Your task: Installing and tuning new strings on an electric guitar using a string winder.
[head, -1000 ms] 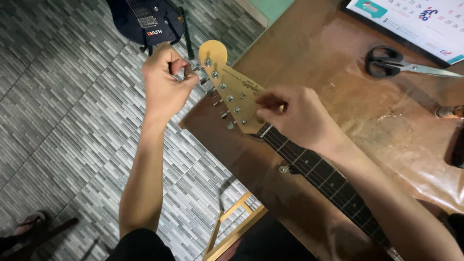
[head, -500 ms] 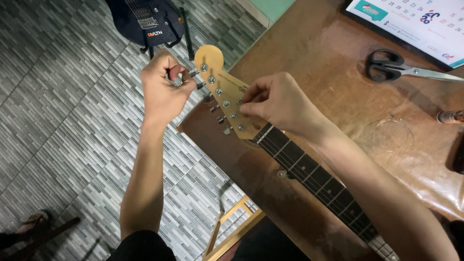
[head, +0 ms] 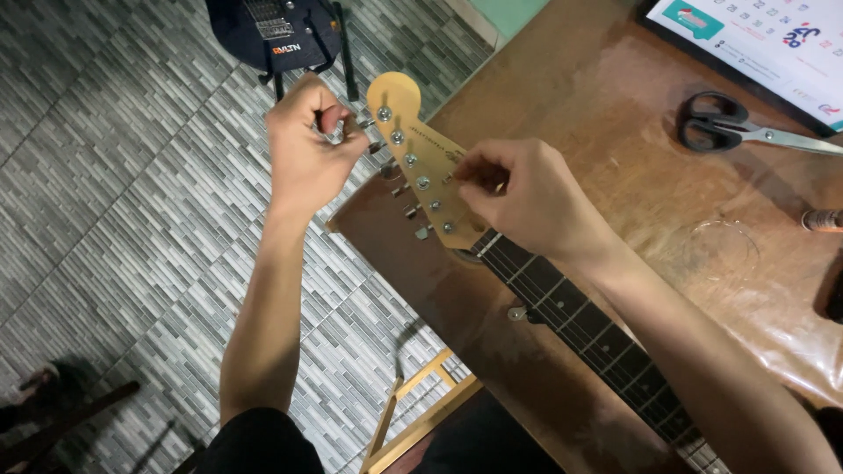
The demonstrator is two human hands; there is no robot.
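At far left, grey tiled floor [head: 114, 175], with a dark guitar body [head: 272, 35] on a stand at the top edge. Left hand [head: 307, 149]: closed in a pinch on a tuning peg [head: 362, 125] at the outer edge of the headstock [head: 421, 167], near its tip; compared with a second ago the hand sits at much the same peg, with its knuckles rolled slightly, consistent with a peg being turned. Headstock: pale wood, six posts in a row, overhanging the corner of the brown desk [head: 615, 105]. Right hand [head: 527, 202]: fingers drawn together on the inner edge of the headstock, apparently pinching a string end, though the string itself is too fine to make out; it has shifted from the nut up toward the middle posts. Neck [head: 580, 325]: dark fretboard running down to the lower right across the desk. Far right: black-handled scissors [head: 729, 123] below a calendar [head: 764, 35].
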